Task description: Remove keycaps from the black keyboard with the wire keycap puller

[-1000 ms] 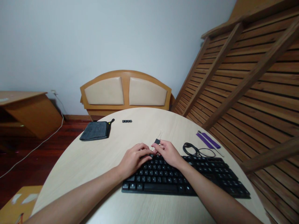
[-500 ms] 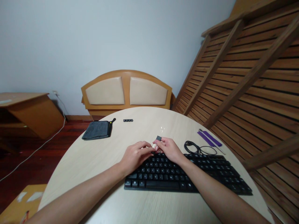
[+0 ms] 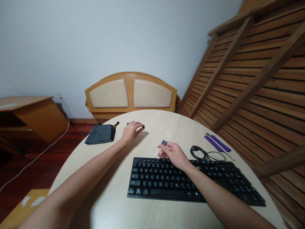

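My left hand (image 3: 132, 131) is reached out over the far part of the table, pinching a small black keycap (image 3: 143, 127) between thumb and fingers. Behind that hand peeks one end of a row of black keycaps (image 3: 128, 123), the rest of it covered. My right hand (image 3: 173, 153) is closed on a keycap puller (image 3: 164, 142) with a dark grey handle and thin wire loops at both ends. It hovers at the top edge of the black keyboard (image 3: 166, 192), and my right forearm crosses the keys.
A dark grey zip pouch (image 3: 99, 133) lies left on the round table (image 3: 114, 190). To the right are a coiled black cable (image 3: 199, 156), purple strips (image 3: 215, 143) and a thin rod beside them. A slatted wooden frame (image 3: 262, 79) leans at the right.
My left hand has left the puller and moved forward and left to the keycap row, a keycap now in its fingers. My right hand keeps the puller near the same place.
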`<move>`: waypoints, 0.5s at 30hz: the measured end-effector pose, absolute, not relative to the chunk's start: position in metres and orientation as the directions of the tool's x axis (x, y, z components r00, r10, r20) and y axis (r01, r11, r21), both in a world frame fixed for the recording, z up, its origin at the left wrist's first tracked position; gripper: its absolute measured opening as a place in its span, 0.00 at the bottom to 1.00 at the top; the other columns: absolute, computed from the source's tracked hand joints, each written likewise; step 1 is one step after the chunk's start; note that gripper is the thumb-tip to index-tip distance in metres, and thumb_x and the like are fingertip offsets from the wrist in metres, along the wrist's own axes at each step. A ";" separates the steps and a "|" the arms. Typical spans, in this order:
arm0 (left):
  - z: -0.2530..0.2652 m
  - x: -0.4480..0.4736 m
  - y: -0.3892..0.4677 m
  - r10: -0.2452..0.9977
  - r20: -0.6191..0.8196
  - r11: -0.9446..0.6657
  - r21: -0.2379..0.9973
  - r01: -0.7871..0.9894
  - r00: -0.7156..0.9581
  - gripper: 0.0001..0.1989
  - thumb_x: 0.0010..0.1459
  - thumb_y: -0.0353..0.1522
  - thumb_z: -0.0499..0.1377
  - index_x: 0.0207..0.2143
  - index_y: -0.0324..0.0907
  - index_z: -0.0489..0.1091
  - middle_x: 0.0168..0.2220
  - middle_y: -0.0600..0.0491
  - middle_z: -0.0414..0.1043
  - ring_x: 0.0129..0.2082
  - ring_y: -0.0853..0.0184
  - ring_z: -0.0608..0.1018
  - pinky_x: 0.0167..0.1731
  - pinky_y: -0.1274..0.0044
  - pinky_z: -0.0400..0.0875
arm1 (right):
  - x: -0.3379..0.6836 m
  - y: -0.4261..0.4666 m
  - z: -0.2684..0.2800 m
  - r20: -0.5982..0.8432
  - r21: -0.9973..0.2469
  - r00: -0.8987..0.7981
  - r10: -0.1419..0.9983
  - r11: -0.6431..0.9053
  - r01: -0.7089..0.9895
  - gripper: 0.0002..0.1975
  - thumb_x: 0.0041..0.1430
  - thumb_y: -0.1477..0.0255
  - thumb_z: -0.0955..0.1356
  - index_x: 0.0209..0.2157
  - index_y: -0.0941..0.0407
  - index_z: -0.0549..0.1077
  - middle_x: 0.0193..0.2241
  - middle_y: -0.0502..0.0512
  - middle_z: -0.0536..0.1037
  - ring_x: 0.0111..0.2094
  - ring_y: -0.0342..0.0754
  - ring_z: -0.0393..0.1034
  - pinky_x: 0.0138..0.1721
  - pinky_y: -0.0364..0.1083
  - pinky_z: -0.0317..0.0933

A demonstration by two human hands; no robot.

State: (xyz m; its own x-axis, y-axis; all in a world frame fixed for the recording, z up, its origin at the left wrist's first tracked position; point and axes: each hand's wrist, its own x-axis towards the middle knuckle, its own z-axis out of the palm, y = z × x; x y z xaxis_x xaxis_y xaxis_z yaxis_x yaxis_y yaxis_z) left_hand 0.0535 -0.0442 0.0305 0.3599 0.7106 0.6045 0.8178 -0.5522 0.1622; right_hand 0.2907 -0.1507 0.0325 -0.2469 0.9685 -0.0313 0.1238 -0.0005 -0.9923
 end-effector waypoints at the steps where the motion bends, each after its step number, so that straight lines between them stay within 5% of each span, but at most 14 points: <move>1: 0.029 0.050 -0.033 0.717 0.602 -0.540 0.160 0.826 0.352 0.09 0.61 0.34 0.58 0.42 0.46 0.76 0.41 0.51 0.77 0.42 0.60 0.73 0.39 0.72 0.69 | 0.291 -0.151 0.033 -0.033 -0.993 -0.253 0.967 -0.003 0.118 0.21 0.53 0.53 0.68 0.33 0.59 0.71 0.24 0.55 0.79 0.24 0.45 0.74 0.29 0.43 0.67; 15: 0.004 0.040 0.025 0.805 0.548 -0.383 0.189 0.904 0.227 0.09 0.57 0.35 0.61 0.40 0.48 0.79 0.45 0.49 0.74 0.48 0.56 0.68 0.47 0.68 0.66 | 0.290 -0.153 0.033 -0.049 -0.992 -0.271 0.961 -0.015 0.123 0.21 0.54 0.54 0.67 0.34 0.60 0.71 0.25 0.56 0.80 0.24 0.43 0.74 0.28 0.42 0.66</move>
